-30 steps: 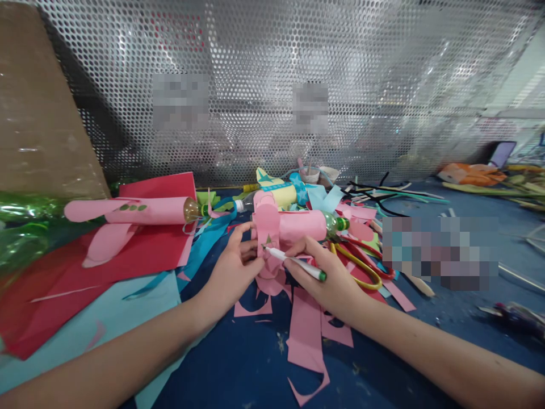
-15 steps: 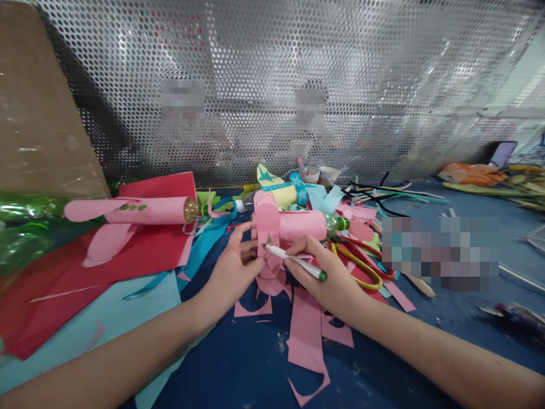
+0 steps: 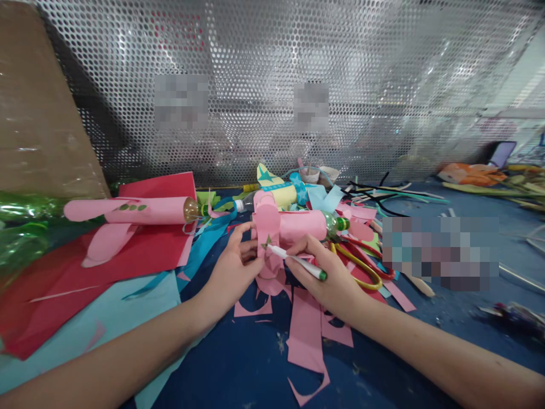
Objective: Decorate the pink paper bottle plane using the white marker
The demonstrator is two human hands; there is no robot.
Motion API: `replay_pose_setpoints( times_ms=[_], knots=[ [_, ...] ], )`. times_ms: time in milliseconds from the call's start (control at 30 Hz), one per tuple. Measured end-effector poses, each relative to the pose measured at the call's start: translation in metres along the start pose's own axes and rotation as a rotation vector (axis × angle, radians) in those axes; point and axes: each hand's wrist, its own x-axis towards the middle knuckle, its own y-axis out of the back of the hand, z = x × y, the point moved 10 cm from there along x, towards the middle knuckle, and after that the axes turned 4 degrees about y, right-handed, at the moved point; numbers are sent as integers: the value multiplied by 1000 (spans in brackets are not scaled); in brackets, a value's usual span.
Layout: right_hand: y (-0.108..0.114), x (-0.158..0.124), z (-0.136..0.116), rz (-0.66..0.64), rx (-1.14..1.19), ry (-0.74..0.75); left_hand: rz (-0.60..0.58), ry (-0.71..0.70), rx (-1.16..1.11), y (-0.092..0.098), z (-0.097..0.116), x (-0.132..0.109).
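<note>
My left hand point(image 3: 232, 267) pinches the pink paper-wrapped plastic bottle point(image 3: 293, 225); at three o'clock, my right hand point(image 3: 330, 278) grips a white green-capped marker point(image 3: 296, 262).

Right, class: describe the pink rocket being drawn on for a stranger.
Below the perforated metal screen, dead centre, lies a pink-wrapped bottle, green cap pointing right. Unlike its pink twin on red paper, it has a white pen touching its fin.
</note>
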Motion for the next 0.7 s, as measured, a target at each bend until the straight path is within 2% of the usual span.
replay_pose_setpoints(
  times_ms=[700],
  knots=[
    [0,-1,-2,-16,21,-18,13,10,5,1,0,-1]
  ],
)
